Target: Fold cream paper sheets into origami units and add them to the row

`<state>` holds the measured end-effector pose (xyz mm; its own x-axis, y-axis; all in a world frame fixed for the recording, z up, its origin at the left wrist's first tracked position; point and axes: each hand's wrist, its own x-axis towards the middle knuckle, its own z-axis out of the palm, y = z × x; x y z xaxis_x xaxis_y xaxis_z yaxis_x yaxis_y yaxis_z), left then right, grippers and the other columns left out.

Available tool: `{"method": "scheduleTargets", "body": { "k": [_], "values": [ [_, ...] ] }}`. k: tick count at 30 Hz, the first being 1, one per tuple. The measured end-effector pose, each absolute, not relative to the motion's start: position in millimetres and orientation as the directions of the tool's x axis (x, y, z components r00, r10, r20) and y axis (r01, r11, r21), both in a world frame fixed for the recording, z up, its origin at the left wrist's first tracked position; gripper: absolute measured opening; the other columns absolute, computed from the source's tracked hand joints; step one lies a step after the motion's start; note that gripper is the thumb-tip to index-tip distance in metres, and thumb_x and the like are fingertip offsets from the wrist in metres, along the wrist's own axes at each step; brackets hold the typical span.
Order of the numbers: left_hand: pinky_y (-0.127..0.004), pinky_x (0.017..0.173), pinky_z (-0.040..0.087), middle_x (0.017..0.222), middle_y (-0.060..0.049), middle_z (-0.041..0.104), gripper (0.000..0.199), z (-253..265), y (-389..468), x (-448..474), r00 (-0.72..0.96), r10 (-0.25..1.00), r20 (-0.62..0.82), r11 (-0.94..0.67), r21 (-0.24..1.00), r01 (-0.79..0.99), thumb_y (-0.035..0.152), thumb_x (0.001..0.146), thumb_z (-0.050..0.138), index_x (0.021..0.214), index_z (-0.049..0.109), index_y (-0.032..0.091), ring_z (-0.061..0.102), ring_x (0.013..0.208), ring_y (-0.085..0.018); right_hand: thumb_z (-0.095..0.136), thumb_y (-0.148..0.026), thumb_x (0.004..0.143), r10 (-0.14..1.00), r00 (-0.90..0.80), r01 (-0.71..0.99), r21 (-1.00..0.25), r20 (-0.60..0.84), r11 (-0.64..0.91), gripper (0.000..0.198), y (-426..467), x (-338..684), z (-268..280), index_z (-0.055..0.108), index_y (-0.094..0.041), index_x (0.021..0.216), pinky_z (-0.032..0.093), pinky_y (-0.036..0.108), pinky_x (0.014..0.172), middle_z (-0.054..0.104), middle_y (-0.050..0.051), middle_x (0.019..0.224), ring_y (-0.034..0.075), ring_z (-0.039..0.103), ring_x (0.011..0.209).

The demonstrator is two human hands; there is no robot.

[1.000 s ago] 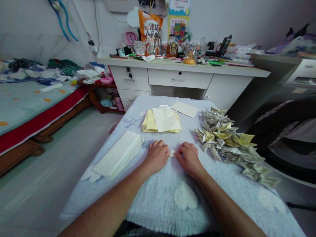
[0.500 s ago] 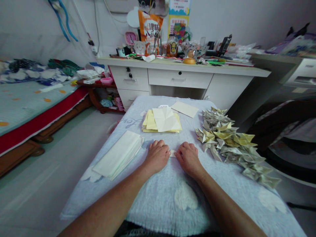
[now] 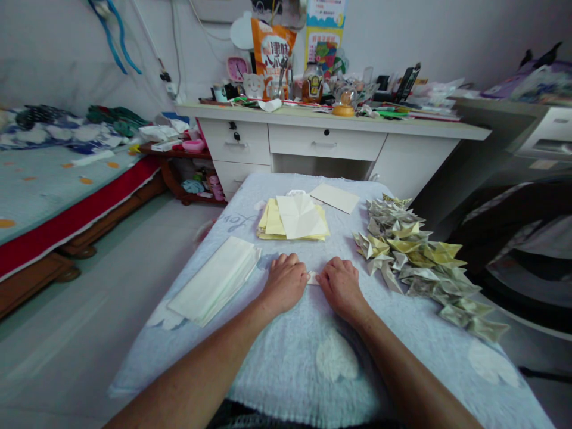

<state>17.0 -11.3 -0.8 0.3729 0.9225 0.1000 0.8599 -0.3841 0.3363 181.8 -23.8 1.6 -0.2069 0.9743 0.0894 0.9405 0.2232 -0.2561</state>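
Note:
Between my hands lies a small folded piece of white paper, mostly covered by my fingers. My left hand is closed on its left end, knuckles up, pressing it against the cloth. On the other end my right hand is closed in the same way. Beyond them sits a stack of yellowish paper with a creased white sheet on top. Long folded white sheets lie to the left of my left hand. Several folded paper pieces with pointed tips are heaped at the right.
A pale blue cloth covers the table. One flat sheet rests near its far edge. Behind stands a white desk crowded with jars, a bag and clutter. A bed is at the left, a front-loading washing machine at the right.

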Motion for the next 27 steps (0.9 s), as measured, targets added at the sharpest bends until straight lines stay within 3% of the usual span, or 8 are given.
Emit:
{"method": "scheduleTargets", "body": {
  "k": [23, 27],
  "values": [
    [-0.036, 0.079, 0.033, 0.098, -0.004, 0.054, 0.006, 0.1, -15.6, 18.1, 0.343, 0.933, 0.109, -0.359, 0.35, 0.865, 0.028, 0.089, 0.051, 0.088, 0.053, 0.022, 0.046, 0.097, -0.023, 0.051, -0.035, 0.091, 0.975, -0.17, 0.934, -0.294, 0.14, 0.205, 0.019, -25.6, 181.3, -0.2, 0.058, -0.02, 0.081, 0.033, 0.035, 0.079, 0.055, 0.007, 0.093, 0.024, 0.045, 0.092],
    [-0.036, 0.078, 0.033, 0.097, -0.004, 0.054, 0.007, -1.7, -15.3, 18.7, 0.342, 0.933, 0.113, -0.36, 0.333, 0.872, 0.028, 0.089, 0.049, 0.088, 0.052, 0.022, 0.045, 0.096, -0.024, 0.055, -0.044, 0.087, 0.971, -0.183, 0.929, -0.298, 0.152, 0.221, 0.025, -27.2, 180.0, 0.5, 0.057, -0.02, 0.08, 0.033, 0.036, 0.079, 0.054, 0.007, 0.091, 0.024, 0.044, 0.091]
  ]
}}
